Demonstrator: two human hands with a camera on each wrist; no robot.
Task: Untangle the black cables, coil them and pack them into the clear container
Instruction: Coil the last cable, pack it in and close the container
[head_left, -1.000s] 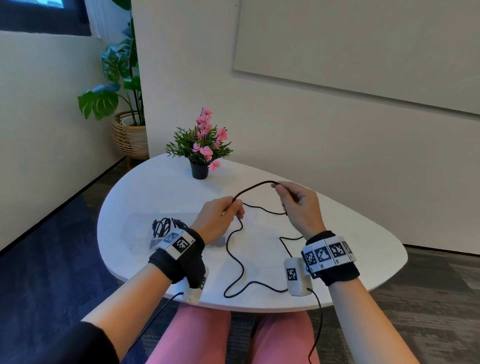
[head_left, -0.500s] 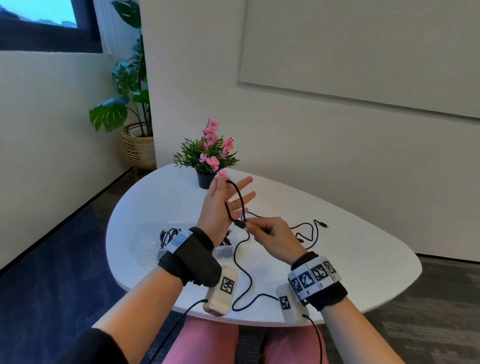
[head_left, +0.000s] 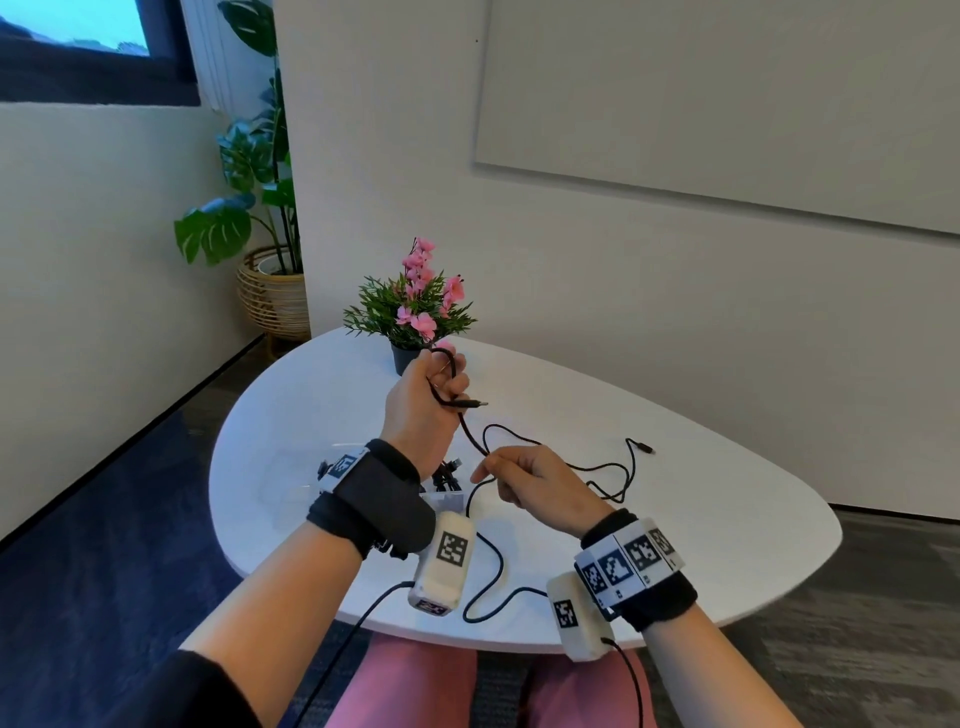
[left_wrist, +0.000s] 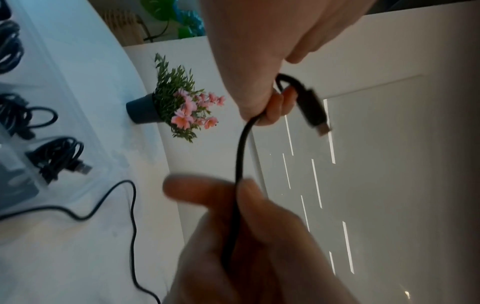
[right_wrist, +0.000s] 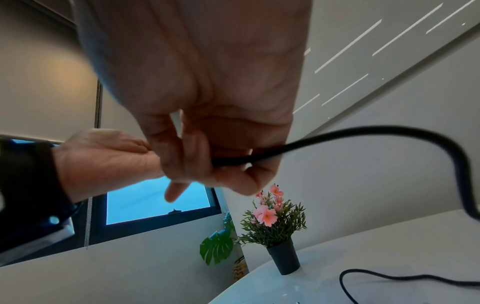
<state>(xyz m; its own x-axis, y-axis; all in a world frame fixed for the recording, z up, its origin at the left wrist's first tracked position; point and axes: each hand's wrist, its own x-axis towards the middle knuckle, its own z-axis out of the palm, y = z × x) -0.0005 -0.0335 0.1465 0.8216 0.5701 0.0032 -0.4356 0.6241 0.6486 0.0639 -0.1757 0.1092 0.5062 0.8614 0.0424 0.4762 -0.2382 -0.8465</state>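
My left hand (head_left: 434, 387) is raised above the white table (head_left: 727, 519) and grips one end of a black cable (head_left: 470, 434); its plug (head_left: 472, 404) sticks out to the right of the fist. In the left wrist view the curled fingers (left_wrist: 272, 107) close round the black cable (left_wrist: 240, 156). Lower down, my right hand (head_left: 511, 475) pinches the same cable between thumb and fingers (right_wrist: 197, 156). The rest of the cable trails over the table to a loose plug (head_left: 645, 448). The clear container (head_left: 447, 499) sits behind my left wrist, with coiled black cables (left_wrist: 55, 158) inside.
A small black pot of pink flowers (head_left: 415, 312) stands at the table's far edge, just behind my left hand. A large leafy plant in a woven basket (head_left: 272, 296) stands on the floor at the left. The wall runs close behind the table.
My left hand's fingers were spread with the cable looped over them; now they are curled round it. The right hand has slid lower along the cable, and its far end has shifted right.
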